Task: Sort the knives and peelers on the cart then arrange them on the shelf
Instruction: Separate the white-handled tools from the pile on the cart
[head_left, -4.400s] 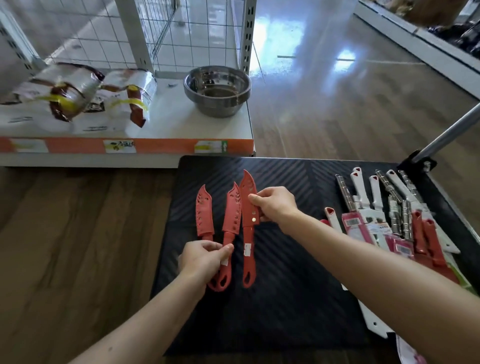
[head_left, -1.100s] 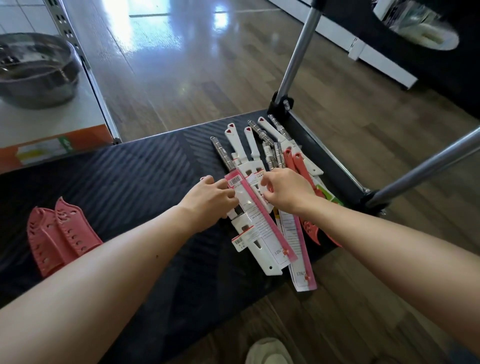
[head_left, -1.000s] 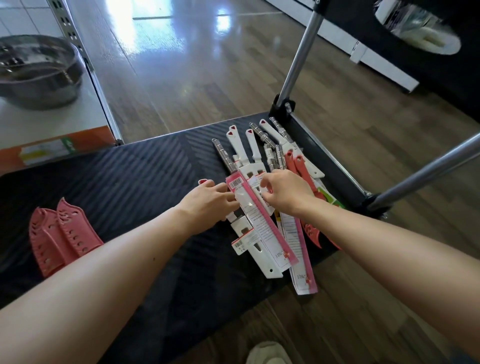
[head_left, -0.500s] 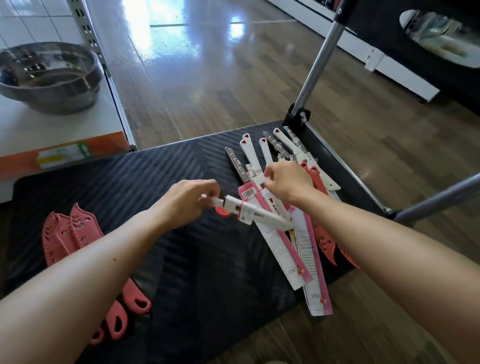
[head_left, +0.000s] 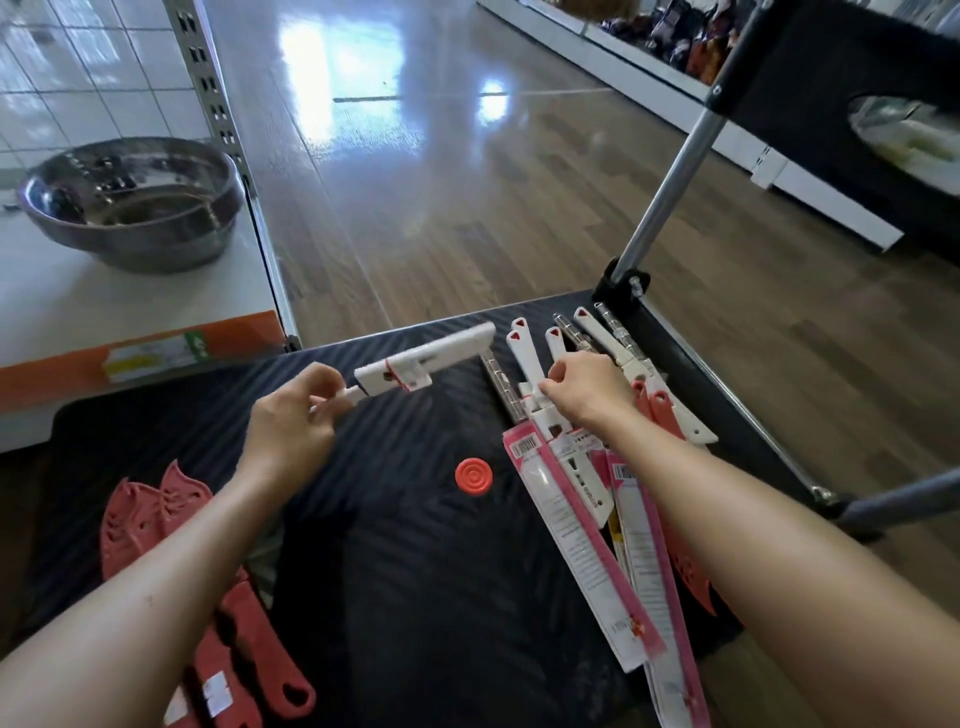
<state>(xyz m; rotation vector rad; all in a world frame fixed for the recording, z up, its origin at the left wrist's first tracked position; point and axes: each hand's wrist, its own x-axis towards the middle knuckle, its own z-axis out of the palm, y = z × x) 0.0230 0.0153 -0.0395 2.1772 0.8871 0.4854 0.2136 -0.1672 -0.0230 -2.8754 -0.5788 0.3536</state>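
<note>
Left hand (head_left: 293, 421) pinches the white knife (head_left: 431, 358) by its handle end, body jutting up-right; right hand (head_left: 587, 389) pinches the pile (head_left: 571, 483).

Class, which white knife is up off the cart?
The white knife pinched by the left hand, in the air above the cart; the others lie in the pile by the right hand.

Ribbed matt cart mat (head_left: 415, 571), perhaps rubber; glossy wooden floor (head_left: 467, 208); shiny metal bowl (head_left: 130, 208).

Bare left hand (head_left: 291, 421), bare right hand (head_left: 589, 387), slender fingers (head_left: 324, 375), slim wrists (head_left: 621, 423), both forearms (head_left: 753, 519) uncovered down to the lower frame edge.
</note>
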